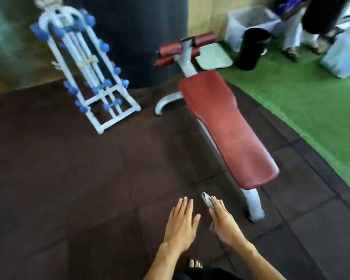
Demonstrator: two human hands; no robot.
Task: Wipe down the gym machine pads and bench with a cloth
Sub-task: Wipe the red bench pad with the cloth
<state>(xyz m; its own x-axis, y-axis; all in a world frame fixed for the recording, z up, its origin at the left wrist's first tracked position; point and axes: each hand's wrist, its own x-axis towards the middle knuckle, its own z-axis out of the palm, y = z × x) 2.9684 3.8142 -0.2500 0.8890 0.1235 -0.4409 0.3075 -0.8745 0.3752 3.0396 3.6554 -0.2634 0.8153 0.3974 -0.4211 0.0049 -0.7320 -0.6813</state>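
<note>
From the head camera I look down at dark floor mats (59, 188), with both hands held out low in the frame. My left hand (181, 224) is flat, fingers spread, holding nothing, hovering over the mats. My right hand (223, 221) sits just beside it, fingers closed around a grey cloth (207, 200); one end of the cloth sticks out past the fingertips and another bit hangs below the palm.

The bench (228, 126) lies ahead and to the right, a long red pad on a pale grey frame, running away from me at a slant. Its near end is close to the right hand but not touching it (the cloth is clear of the pad). At the far end, red rollers (170, 48) stick out either side of the frame's post.

To the left stands a white rack (93, 77) with blue dumbbells, blurred. Green turf (301, 102) covers the floor on the right. On it, in the far corner, are clear plastic bins (249, 19) and a black cylinder (251, 49). Beside them someone's sandalled feet (291, 52) show at the top right.
</note>
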